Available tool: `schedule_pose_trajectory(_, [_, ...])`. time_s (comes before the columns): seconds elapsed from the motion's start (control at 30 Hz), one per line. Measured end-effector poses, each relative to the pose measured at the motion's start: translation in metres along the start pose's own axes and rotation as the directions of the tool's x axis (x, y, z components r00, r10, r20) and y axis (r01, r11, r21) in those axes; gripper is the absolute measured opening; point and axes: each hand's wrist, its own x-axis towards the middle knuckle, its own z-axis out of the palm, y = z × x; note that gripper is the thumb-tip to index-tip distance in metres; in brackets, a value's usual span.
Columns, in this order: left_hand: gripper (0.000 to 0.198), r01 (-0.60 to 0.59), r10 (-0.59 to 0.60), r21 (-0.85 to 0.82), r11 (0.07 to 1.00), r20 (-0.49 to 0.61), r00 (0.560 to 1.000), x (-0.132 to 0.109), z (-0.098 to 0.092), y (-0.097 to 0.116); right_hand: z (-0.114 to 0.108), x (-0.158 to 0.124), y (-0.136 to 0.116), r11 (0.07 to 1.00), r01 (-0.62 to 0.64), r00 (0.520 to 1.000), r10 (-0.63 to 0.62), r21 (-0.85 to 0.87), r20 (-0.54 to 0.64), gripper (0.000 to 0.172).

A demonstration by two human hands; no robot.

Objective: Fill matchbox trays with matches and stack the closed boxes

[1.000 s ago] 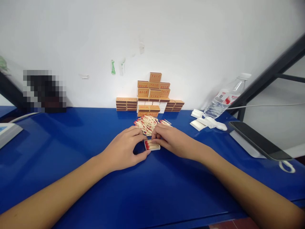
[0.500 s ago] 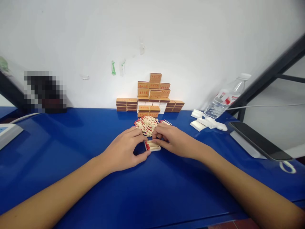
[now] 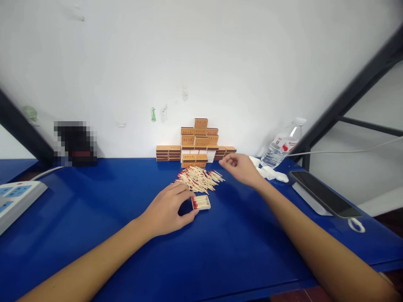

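My left hand (image 3: 171,208) grips the left end of a small white matchbox tray (image 3: 206,207) between thumb and fingers. Red-tipped matches (image 3: 200,202) lie side by side in the tray, heads to the left. Behind it spreads a loose pile of matches (image 3: 197,178) on the blue table (image 3: 195,256). Raised to the right of the pile is my right hand (image 3: 241,167), its fingers curled together; whether a match is between them is too small to tell. Stacked orange and brown matchboxes (image 3: 200,140) stand against the wall, behind the pile.
A water bottle (image 3: 281,142) leans at the back right, beside white pieces (image 3: 270,173). Further right lies a phone (image 3: 324,193) on a white object. A power strip (image 3: 23,197) is at the far left, and a pixelated dark object (image 3: 77,144) stands behind it.
My right hand has left the tray and moved up and right, past the pile. My left hand keeps its grip on the tray. The camera view has tilted upward.
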Motion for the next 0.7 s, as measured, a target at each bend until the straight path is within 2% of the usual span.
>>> schedule_pose_trajectory(0.07, [0.016, -0.011, 0.011, -0.005, 1.000, -0.008, 1.000, 0.000, 0.001, -0.001, -0.010, 0.015, 0.007, 0.998, -0.067, 0.995, 0.067, 0.010, -0.079, 0.032])
schedule_pose_trajectory(0.17, [0.018, -0.015, 0.015, -0.001, 1.000, -0.021, 1.000, 0.000, 0.000, -0.001, -0.015, 0.027, 0.002, 0.996, -0.086, 0.990, 0.087, 0.015, -0.107, 0.031])
schedule_pose_trajectory(0.37, [0.017, -0.021, 0.021, 0.004, 1.000, -0.024, 0.999, 0.000, 0.000, 0.001, 0.008, 0.025, -0.056, 0.997, 0.075, 0.997, -0.075, -0.020, 0.033, 0.020])
schedule_pose_trajectory(0.47, [0.016, -0.032, 0.032, -0.004, 0.999, -0.013, 0.999, -0.001, 0.001, 0.002, 0.001, 0.033, -0.073, 0.996, 0.075, 0.997, -0.074, -0.043, 0.036, 0.018])
schedule_pose_trajectory(0.53, [0.017, -0.042, 0.042, 0.000, 0.999, -0.018, 0.999, -0.001, 0.001, 0.002, -0.016, 0.045, -0.067, 0.999, -0.010, 1.000, 0.011, -0.054, 0.003, 0.018])
schedule_pose_trajectory(0.6, [0.018, -0.047, 0.047, 0.007, 0.999, -0.021, 0.999, -0.002, 0.001, 0.002, -0.035, 0.057, -0.049, 0.988, -0.148, 0.989, 0.147, -0.051, -0.031, 0.023])
schedule_pose_trajectory(0.7, [0.019, -0.050, 0.051, 0.015, 0.999, -0.025, 0.998, -0.002, 0.000, 0.002, -0.051, 0.071, -0.012, 0.942, -0.334, 0.940, 0.331, -0.025, -0.089, 0.027])
